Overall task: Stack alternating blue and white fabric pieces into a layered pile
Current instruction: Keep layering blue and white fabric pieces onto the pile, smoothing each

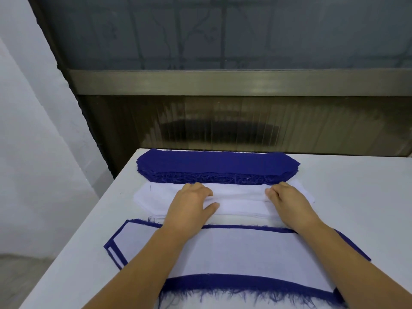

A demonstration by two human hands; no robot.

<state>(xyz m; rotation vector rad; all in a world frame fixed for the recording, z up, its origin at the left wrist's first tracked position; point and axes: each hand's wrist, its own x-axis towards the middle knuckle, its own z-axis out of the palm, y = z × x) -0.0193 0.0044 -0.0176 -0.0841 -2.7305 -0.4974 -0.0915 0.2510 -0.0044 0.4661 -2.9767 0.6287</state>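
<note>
The layered pile (223,253) runs off the bottom edge, its near fringe cut off.

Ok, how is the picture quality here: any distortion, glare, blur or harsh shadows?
Head view: wide-angle bending curves the table edges; light is soft and even, with faint shadows under the left hand and right hand; a dull reflection smears the ribbed panel behind; the blue stack and white stack look sharp; no motion blur.

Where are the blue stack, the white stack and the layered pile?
blue stack (218,163), head view, middle of its top piece.
white stack (238,207), head view, top piece between the hands.
layered pile (223,253), head view, middle of its white top layer.
</note>
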